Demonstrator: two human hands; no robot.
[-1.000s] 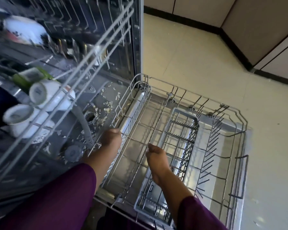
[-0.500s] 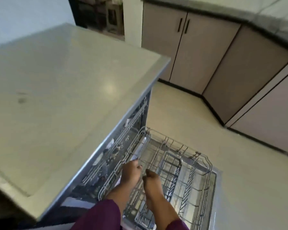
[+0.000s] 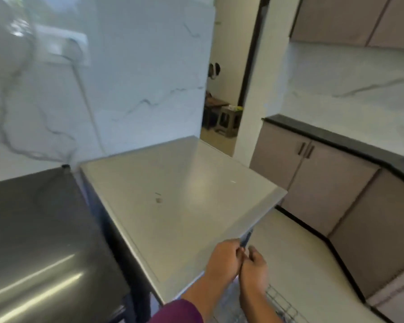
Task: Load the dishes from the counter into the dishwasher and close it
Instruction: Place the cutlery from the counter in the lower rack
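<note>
Left hand (image 3: 222, 259) and right hand (image 3: 254, 266): fingers curled, tips nearly touching. Blur hides whether they grip anything, so I can't tell. Rack (image 3: 282, 304) sits out just below your fingers, under the right wrist. Push it in level, both hands even.

Maroon sleeve (image 3: 180, 311), grey wire rack (image 3: 280, 303)

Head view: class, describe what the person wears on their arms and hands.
A dark purple sleeve ends on the left forearm. The right forearm is bare to the frame edge. The left hand and right hand wear no gloves; no ring or watch shows, though the picture is blurred.
</note>
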